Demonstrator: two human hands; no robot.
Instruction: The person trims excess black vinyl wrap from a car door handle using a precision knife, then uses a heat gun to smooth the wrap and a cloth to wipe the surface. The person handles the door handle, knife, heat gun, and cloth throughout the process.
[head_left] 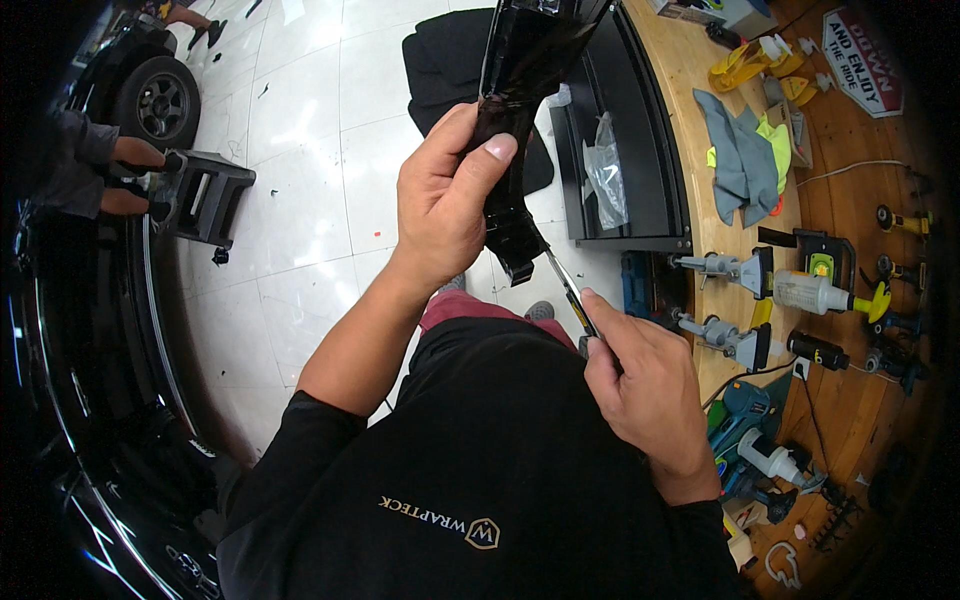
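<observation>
A long, glossy black plastic trim piece (530, 60) hangs in front of me, its upper end running out of the picture. My left hand (440, 200) is closed round its lower half, with the thumb pressed on the face. In my right hand (645, 380) is a slim utility knife (573, 298), held low by its handle. The silver blade points up and left, its tip at the bent lower end of the trim piece. I cannot tell whether the tip touches the edge or stops just short.
On the right, a wooden workbench (680, 75) carries grey cloths (735, 160), spray bottles (815, 293) and power tools. A black metal shelf (655, 130) stands beside it. To the left are a black car (70, 400) and another person's legs on a step stool (215, 185). Black mats (450, 50) lie ahead.
</observation>
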